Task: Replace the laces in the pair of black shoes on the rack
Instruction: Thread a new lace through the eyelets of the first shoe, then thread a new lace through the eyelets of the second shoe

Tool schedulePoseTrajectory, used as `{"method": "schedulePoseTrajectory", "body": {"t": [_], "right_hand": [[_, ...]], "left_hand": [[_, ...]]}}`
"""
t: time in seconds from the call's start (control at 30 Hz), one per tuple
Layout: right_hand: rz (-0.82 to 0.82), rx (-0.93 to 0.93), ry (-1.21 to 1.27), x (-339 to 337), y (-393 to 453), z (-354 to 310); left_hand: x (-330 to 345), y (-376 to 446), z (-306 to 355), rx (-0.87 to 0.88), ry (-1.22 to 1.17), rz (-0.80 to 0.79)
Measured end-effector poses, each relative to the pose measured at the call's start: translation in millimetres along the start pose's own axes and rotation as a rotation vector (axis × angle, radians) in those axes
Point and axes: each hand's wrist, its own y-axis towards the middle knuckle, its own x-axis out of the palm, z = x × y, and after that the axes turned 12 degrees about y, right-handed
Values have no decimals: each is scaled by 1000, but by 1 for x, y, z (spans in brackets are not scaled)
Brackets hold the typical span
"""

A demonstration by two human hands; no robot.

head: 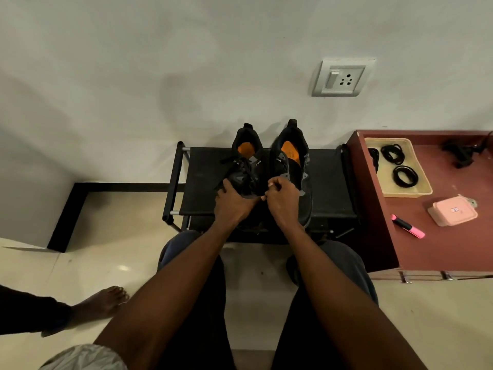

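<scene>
Two black shoes with orange insoles stand side by side on a black rack (328, 180). The left shoe (246, 158) still carries a black lace, loosened over its tongue. The right shoe (292, 161) shows an open throat with no lace visible. My left hand (233, 200) grips the toe end of the left shoe. My right hand (281, 197) has its fingers curled and pinches a black lace at the left shoe's front. Coiled black laces (405, 176) lie in a beige tray (424, 192) on the right.
A maroon cabinet top (437, 247) beside the rack holds the tray, a pink box (452, 210), a pink highlighter (408, 226) and a dark tangle (464, 150) at the back. Another person's bare foot (102, 303) stands on the tiled floor at lower left. A wall socket (341, 77) is above.
</scene>
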Motion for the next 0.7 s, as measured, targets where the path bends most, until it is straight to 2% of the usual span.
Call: {"method": "schedulePoseTrajectory", "body": {"t": [0.23,0.37,0.7], "right_hand": [[20,44,-36,-1,9,12],[17,52,-56,-1,11,12],[-35,41,-64,14,8,15]], "left_hand": [[11,4,10,-42,26,42],[9,10,11,-24,-109,54],[-25,12,-21,-67,-196,260]]}}
